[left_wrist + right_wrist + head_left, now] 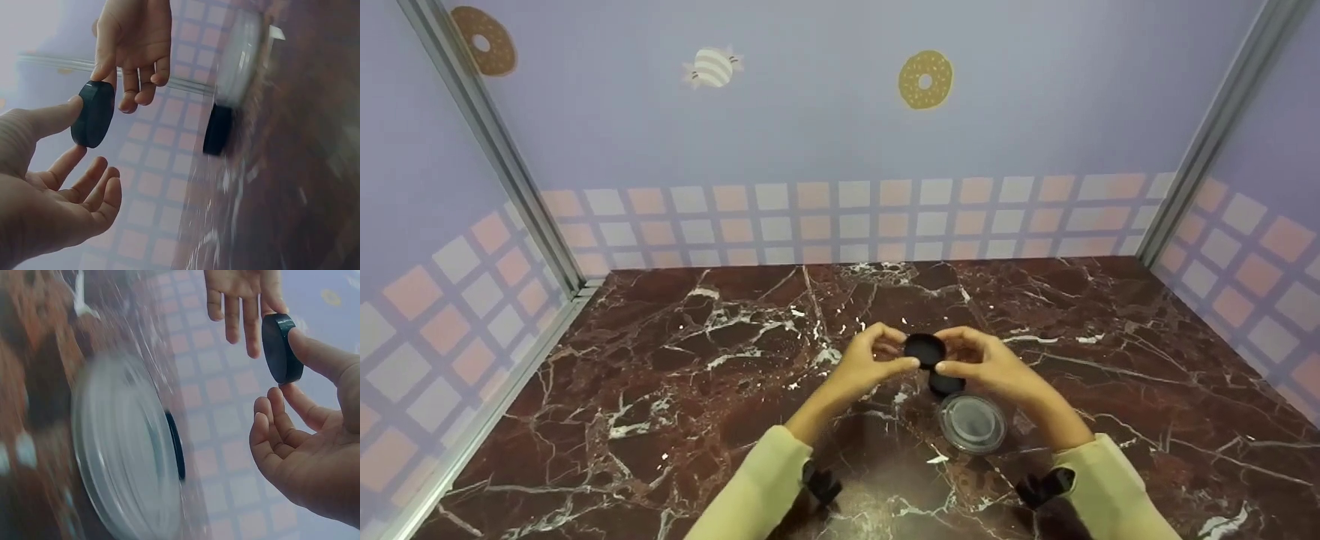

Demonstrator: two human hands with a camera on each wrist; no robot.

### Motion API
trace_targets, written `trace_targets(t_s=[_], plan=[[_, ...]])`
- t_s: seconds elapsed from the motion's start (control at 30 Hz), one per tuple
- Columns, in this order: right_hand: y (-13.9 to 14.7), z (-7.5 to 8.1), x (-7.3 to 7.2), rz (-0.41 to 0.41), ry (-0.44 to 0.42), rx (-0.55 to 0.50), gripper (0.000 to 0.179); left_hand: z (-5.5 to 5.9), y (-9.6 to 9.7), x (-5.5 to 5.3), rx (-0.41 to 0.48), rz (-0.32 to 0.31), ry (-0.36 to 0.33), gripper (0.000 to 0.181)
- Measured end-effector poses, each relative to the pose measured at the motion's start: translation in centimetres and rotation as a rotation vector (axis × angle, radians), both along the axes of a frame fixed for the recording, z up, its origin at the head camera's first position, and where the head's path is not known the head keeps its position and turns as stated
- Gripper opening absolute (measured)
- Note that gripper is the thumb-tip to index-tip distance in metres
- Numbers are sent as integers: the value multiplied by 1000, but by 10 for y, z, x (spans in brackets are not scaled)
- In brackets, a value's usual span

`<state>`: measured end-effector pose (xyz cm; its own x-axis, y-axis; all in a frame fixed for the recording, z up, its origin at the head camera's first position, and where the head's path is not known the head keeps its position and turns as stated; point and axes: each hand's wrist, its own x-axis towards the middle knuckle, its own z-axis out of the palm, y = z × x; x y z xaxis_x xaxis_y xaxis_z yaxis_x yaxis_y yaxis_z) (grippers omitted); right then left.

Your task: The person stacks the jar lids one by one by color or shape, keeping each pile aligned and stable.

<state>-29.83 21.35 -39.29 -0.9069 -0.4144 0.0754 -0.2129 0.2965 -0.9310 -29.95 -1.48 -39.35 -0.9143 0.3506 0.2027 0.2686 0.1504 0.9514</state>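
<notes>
Between my two hands is a shallow round black cap (924, 350), raised above the table. My left hand (870, 360) pinches one side of its rim with thumb and index finger. The right hand (991, 364) pinches the opposite side in the same way, and the other fingers of both hands curl loosely beneath. In the left wrist view the cap (94, 114) is tilted nearly edge-on. Below it on the table lies a second round black piece (947, 385), partly covered by the held cap and right thumb. Close in front of that stands a clear round plastic container (973, 424).
The tabletop (697, 405) is dark red marble-patterned with white veins. Purple walls (810, 135) with checks and sweets pictures close off the back and both sides. Metal posts (491, 150) run up the corners. Each wrist wears a black strap mount (821, 484).
</notes>
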Motion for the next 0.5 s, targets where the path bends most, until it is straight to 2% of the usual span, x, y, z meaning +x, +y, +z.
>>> trace_targets(t_s=[0.2, 0.3, 0.5], plan=[[-29, -2, 4, 84, 40, 11, 48, -1, -34, 10, -41, -5, 50, 42], [-42, -6, 6, 126, 29, 37, 49, -6, -50, 15, -45, -27, 62, 43], [-62, -21, 13, 206, 59, 183, 46, -24, -73, 22, -108, -102, 6, 38]])
